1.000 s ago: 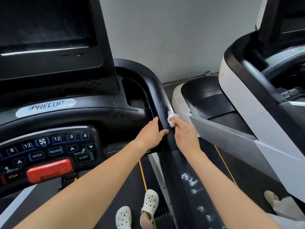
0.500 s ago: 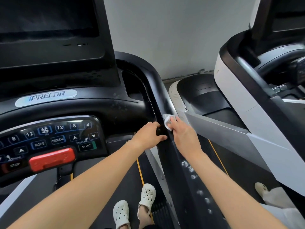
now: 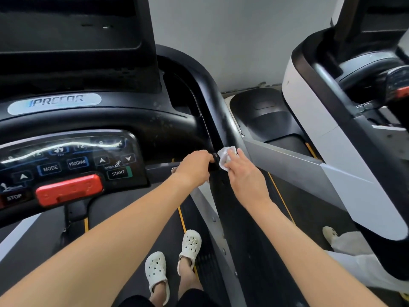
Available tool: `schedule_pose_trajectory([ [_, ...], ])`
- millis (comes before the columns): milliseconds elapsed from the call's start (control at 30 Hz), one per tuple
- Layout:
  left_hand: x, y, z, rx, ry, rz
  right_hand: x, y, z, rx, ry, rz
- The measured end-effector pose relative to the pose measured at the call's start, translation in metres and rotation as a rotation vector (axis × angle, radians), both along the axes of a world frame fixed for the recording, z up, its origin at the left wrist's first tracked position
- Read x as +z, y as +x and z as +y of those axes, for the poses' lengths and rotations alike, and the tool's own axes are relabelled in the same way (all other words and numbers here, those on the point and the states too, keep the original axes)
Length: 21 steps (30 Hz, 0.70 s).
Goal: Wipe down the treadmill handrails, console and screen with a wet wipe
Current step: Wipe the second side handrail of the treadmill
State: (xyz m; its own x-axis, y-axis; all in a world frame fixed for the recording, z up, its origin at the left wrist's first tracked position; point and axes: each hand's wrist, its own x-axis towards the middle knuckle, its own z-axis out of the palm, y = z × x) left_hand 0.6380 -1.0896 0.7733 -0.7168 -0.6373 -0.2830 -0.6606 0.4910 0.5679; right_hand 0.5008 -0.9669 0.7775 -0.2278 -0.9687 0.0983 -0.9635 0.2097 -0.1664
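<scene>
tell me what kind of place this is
Probably a gym. The person stands on a treadmill belt facing a button console with a red stop bar, left hand gripping its handrail, and a second treadmill stands close alongside.

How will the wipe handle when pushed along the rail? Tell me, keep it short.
Probably floppy: the wipe lies crumpled under the right hand on the rail, so it would bunch rather than slide flat. Likely very light, being thin and small beside the hand. It may glide easily, since the rail looks smooth and glossy.
</scene>
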Motion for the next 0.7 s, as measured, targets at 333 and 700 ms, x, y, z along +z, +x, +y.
schedule_pose_trajectory([
  [333, -0.001, 0.005, 0.002, 0.007, -0.026, 0.041, -0.008, 0.000, -0.033, -0.052, -0.037, 0.028],
  [700, 0.001, 0.007, 0.003, -0.002, -0.030, 0.044, 0.012, 0.002, -0.018, -0.206, -0.068, -0.054],
])
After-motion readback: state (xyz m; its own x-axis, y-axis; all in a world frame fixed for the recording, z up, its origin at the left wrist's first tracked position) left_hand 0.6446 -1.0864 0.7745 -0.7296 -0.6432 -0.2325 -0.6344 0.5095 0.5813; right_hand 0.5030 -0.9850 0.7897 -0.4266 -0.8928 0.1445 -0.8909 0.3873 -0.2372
